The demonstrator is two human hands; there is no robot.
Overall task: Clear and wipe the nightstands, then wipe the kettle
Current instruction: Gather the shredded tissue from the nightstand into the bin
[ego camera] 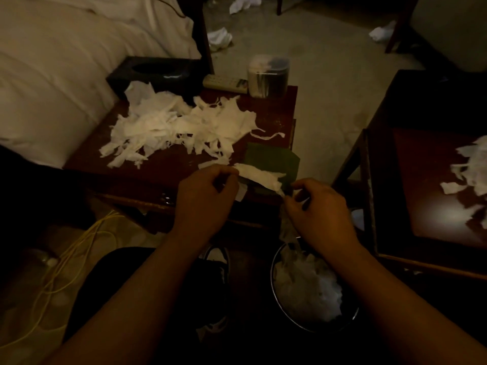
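Note:
A dark red nightstand [163, 167] in front of me carries a big heap of torn white tissue [179, 125]. My left hand [205, 198] and my right hand [316, 206] are at its front edge, each pinching an end of one strip of tissue [261, 175] stretched between them. Under that strip lies a green cloth [274, 159]. A round bin [311, 291] half full of white tissue stands on the floor below my right hand. A second nightstand [421, 180] at the right bears more tissue scraps [471, 167].
A black tissue box [158, 72], a remote control [224, 83] and a shiny metal canister [267, 77] stand at the back of the near nightstand. The bed [66, 61] is on the left. Crumpled tissues [218, 38] litter the carpet. Yellow cable [79, 248] lies at lower left.

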